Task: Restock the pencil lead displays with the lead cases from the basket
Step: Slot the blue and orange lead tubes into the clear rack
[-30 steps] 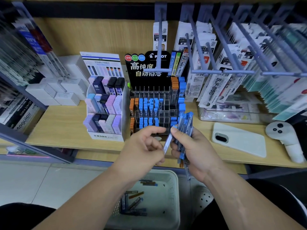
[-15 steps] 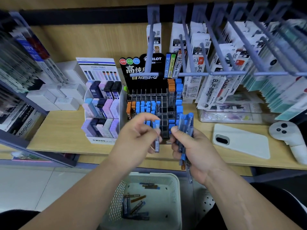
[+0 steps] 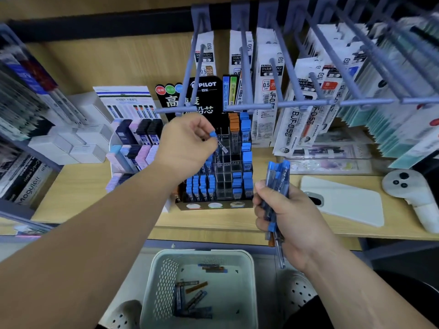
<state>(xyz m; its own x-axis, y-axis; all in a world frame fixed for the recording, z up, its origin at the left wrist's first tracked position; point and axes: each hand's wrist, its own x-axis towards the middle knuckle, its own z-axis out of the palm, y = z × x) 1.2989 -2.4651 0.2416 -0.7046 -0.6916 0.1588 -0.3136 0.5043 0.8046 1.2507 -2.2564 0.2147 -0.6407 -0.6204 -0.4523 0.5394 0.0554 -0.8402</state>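
Head view: left hand [image 3: 187, 143] pinches one lead case [image 3: 219, 142] cap-up, slightly tilted; right hand [image 3: 285, 217] grips an upright bundle [image 3: 276, 184].

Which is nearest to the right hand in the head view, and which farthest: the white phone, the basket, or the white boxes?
From the right hand:
1. White phone, just to its right on the shelf.
2. Basket, below on the floor.
3. White boxes, far left on the shelf.
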